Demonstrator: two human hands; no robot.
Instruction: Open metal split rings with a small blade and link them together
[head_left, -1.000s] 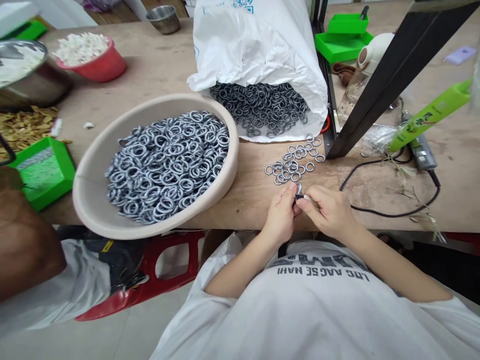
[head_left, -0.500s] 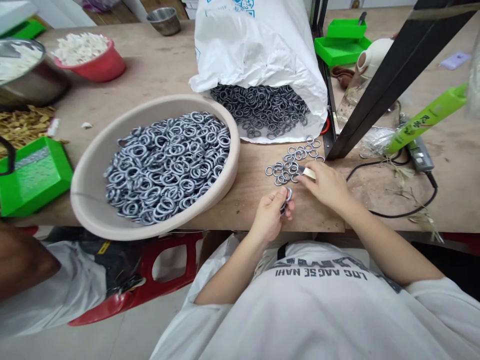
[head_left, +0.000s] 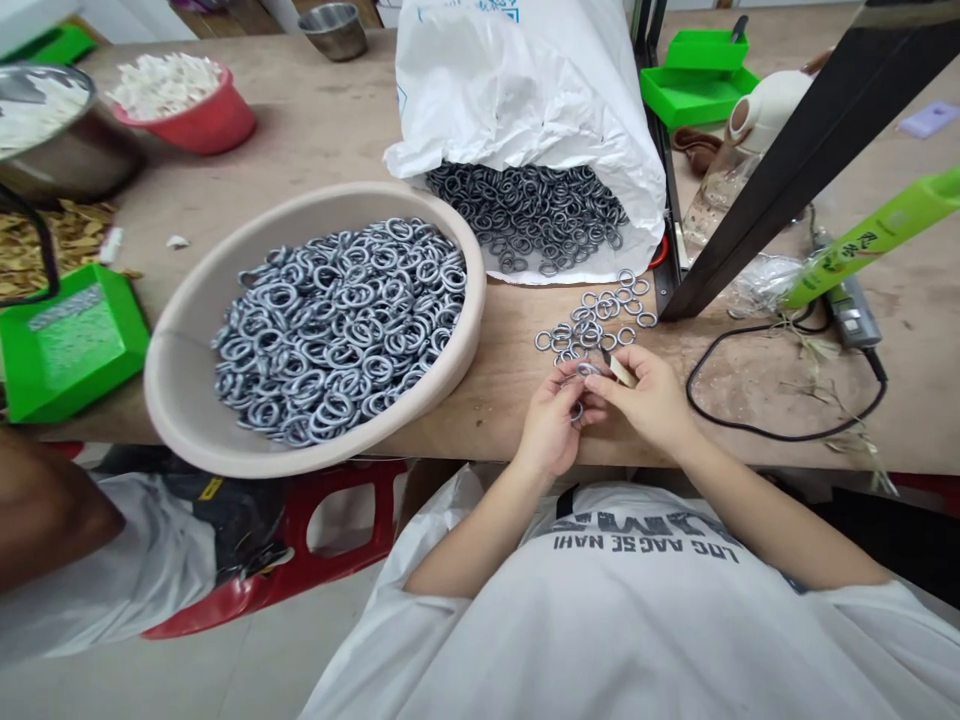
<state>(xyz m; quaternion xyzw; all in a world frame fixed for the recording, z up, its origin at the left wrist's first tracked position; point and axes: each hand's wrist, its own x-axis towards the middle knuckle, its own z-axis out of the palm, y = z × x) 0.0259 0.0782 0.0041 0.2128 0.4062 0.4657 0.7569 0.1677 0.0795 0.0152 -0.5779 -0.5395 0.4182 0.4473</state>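
Observation:
My left hand (head_left: 556, 420) is closed on grey rings near the table's front edge. One ring (head_left: 588, 369) lies between the fingertips of both hands, and another ring (head_left: 576, 411) shows lower, among the left fingers. My right hand (head_left: 646, 395) meets the left one and is closed around a small tool (head_left: 621, 371) with a pale grip and a dark tip; its kind is unclear. Just beyond my fingers a small pile of loose rings (head_left: 592, 318) lies on the wooden table. Left of my hands stands a large beige basin (head_left: 174, 400) heaped with similar rings.
A white sack (head_left: 525, 90) lies open-mouthed behind the pile, dark rings spilling inside. A black metal post (head_left: 757, 190) slants up at right, near a cable (head_left: 780, 437) and a green tube (head_left: 877, 235). A green tray (head_left: 75, 375) and another person's arm (head_left: 52, 510) are at left.
My right hand has moved left and down from the ring pile to meet my left hand, bringing the tool along. My left hand has risen slightly. The view has shifted a little.

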